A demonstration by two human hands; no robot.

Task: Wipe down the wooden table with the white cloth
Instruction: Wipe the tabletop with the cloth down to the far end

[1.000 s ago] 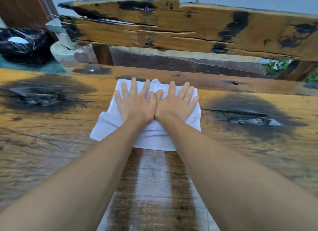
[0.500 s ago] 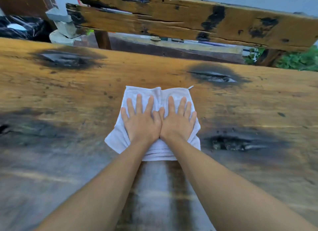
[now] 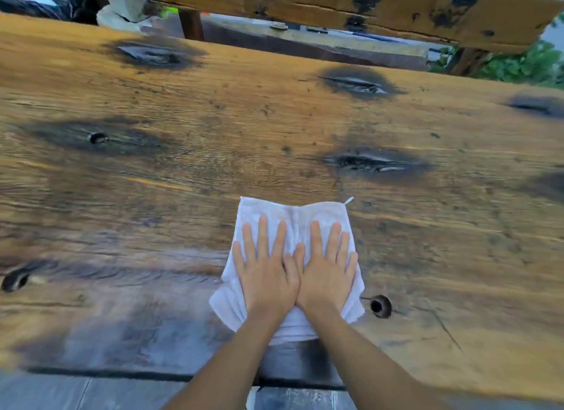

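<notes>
A folded white cloth lies flat on the wooden table, near the table's front edge. My left hand and my right hand rest side by side on the cloth, palms down, fingers spread, thumbs touching. Both hands press the cloth onto the wood and cover its middle. The tabletop is rough yellow-brown wood with several dark burnt knots. The strip of wood just in front of the cloth looks darker and damp.
A knot hole sits just right of the cloth, another at the far left. A wooden bench back stands beyond the far edge. A black bag lies at top left, greenery at right. Grey floor shows below the table's front edge.
Both hands have pulled the cloth from the far edge of the table toward me, down to the near edge. My view has tipped downward and the front edge now shows.
</notes>
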